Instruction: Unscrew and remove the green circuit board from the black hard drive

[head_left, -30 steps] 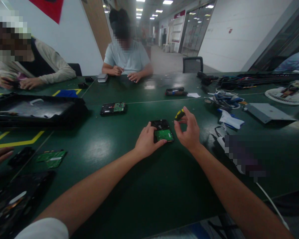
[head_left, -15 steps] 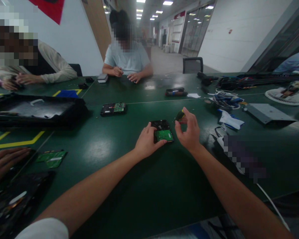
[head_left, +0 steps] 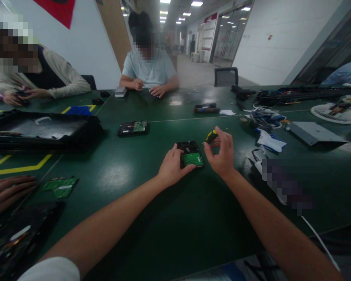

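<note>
A hard drive [head_left: 192,159] lies on the green table, its green circuit board facing up. My left hand [head_left: 173,166] grips its left and near edges, thumb along the front and fingers at the far left corner. Just to the right of the drive, my right hand [head_left: 222,151] holds a short yellow-and-black screwdriver [head_left: 211,136] between thumb and fingers. The screwdriver is tilted beside the drive. Its tip is too small to make out, so I cannot tell whether it touches anything.
Another hard drive [head_left: 132,128] lies farther back. At left are a black tray-like casing [head_left: 41,130], a loose circuit board [head_left: 61,187], an opened drive [head_left: 20,238] and another person's hand [head_left: 8,193]. A metal box [head_left: 316,132] and cables [head_left: 266,117] lie right. Two people sit opposite.
The screwdriver has turned in my right hand, so more of its yellow handle shows. My left hand and the hard drive stay in place.
</note>
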`<act>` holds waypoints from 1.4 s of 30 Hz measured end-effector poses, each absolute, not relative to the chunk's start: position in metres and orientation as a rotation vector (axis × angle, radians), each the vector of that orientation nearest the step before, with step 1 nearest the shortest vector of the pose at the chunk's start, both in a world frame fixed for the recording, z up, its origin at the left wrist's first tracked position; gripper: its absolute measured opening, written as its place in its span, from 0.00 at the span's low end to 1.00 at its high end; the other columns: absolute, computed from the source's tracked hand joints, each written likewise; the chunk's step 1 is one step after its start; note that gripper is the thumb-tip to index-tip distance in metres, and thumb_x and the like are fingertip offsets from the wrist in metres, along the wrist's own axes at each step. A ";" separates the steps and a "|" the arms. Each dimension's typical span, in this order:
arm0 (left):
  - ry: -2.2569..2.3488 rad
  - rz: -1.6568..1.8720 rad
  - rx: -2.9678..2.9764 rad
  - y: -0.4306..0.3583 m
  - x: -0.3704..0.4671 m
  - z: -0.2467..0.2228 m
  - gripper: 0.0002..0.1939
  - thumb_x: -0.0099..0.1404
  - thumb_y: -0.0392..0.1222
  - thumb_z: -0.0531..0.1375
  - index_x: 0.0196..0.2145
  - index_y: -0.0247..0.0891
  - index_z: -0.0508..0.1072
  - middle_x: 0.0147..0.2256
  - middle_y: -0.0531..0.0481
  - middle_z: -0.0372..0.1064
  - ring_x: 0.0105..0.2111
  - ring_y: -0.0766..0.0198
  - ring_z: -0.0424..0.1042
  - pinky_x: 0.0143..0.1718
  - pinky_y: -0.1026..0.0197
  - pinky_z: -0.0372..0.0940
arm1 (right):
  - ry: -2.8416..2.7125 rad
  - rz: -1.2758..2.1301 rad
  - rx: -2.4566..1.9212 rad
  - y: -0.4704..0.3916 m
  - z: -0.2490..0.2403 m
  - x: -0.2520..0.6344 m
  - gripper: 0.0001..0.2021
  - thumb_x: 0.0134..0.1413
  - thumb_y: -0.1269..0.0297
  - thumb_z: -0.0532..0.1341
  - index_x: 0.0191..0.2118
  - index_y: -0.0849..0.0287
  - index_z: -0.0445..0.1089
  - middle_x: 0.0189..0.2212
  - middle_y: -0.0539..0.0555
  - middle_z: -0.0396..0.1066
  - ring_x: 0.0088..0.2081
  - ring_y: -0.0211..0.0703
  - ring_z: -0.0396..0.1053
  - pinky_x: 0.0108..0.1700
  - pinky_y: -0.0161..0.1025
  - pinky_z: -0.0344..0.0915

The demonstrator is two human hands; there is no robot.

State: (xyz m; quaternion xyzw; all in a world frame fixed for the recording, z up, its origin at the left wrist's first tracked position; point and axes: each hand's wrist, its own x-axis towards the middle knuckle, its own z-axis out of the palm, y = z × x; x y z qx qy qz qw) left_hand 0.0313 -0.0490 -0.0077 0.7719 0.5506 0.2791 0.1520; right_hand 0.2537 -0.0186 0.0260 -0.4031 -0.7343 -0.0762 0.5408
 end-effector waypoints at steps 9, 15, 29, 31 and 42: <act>1.581 0.792 2.209 -0.048 0.031 -0.009 0.37 0.63 0.66 0.64 0.59 0.36 0.66 0.71 0.26 0.50 0.72 0.40 0.54 0.67 0.39 0.58 | -1.749 -0.187 -0.975 -0.020 0.027 0.254 0.35 0.64 0.64 0.61 0.73 0.48 0.50 0.54 0.62 0.65 0.39 0.46 0.70 0.39 0.49 0.79; 1.582 0.806 2.207 -0.050 0.032 -0.007 0.36 0.63 0.65 0.65 0.59 0.38 0.66 0.71 0.28 0.51 0.72 0.41 0.54 0.67 0.39 0.58 | -1.755 -0.183 -0.999 -0.021 0.028 0.253 0.35 0.65 0.63 0.61 0.73 0.48 0.49 0.55 0.62 0.65 0.41 0.48 0.71 0.42 0.53 0.79; 1.564 0.784 2.228 -0.051 0.032 -0.003 0.32 0.65 0.65 0.64 0.57 0.42 0.70 0.71 0.31 0.52 0.72 0.39 0.52 0.66 0.37 0.59 | -1.768 -0.167 -0.962 -0.019 0.026 0.254 0.34 0.66 0.64 0.60 0.73 0.48 0.50 0.54 0.61 0.66 0.42 0.48 0.72 0.42 0.52 0.80; 1.560 0.782 2.230 -0.050 0.032 -0.003 0.32 0.65 0.65 0.64 0.57 0.42 0.70 0.71 0.32 0.53 0.72 0.39 0.52 0.66 0.36 0.59 | -1.773 -0.155 -0.967 -0.020 0.026 0.253 0.35 0.66 0.64 0.59 0.74 0.47 0.47 0.56 0.62 0.66 0.43 0.49 0.72 0.44 0.53 0.80; 1.567 0.786 2.235 -0.052 0.032 -0.003 0.31 0.65 0.64 0.64 0.57 0.43 0.70 0.71 0.34 0.53 0.72 0.40 0.53 0.65 0.38 0.60 | -1.772 -0.186 -0.948 -0.019 0.026 0.253 0.35 0.66 0.65 0.60 0.74 0.50 0.48 0.58 0.63 0.65 0.44 0.49 0.73 0.44 0.51 0.80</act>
